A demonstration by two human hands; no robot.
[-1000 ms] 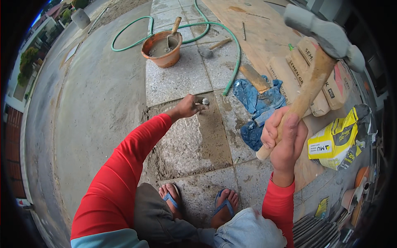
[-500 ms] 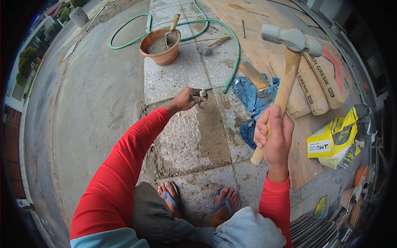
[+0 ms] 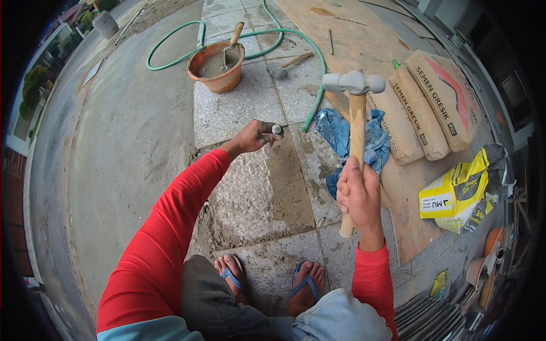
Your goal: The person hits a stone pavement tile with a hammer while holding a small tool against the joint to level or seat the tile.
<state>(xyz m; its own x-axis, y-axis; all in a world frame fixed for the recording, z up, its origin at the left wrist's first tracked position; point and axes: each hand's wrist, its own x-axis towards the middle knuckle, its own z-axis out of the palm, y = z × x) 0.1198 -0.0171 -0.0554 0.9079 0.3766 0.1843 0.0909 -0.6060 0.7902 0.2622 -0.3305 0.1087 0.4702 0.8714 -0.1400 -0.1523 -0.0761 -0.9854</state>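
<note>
My left hand [image 3: 254, 135] is closed round an upright metal chisel [image 3: 276, 129], its round top showing, over the far part of a rough square patch [image 3: 239, 196] with chipped mortar and a wet, darker strip. My right hand [image 3: 357, 193] grips the wooden handle of a hammer [image 3: 351, 83]; its steel head is raised, up and to the right of the chisel, not touching it. A blue cloth [image 3: 335, 133] lies beside the patch, partly behind the hammer. My feet in blue sandals [image 3: 230, 275] stand on the slab at the near edge.
An orange bucket [image 3: 219, 82] of grey mix with a trowel [image 3: 236, 34] stands ahead, near a green hose [image 3: 313, 42] and another wooden-handled tool [image 3: 297, 59]. At right: brown sacks [image 3: 415, 108] on plywood [image 3: 409, 233], a yellow bag [image 3: 452, 193], stacked bars [image 3: 432, 315]. Grey concrete [image 3: 131, 131] extends left.
The hammer in my right hand has moved left and down, its head closer to the chisel. My left hand has shifted only slightly upward in the picture, still holding the chisel.
</note>
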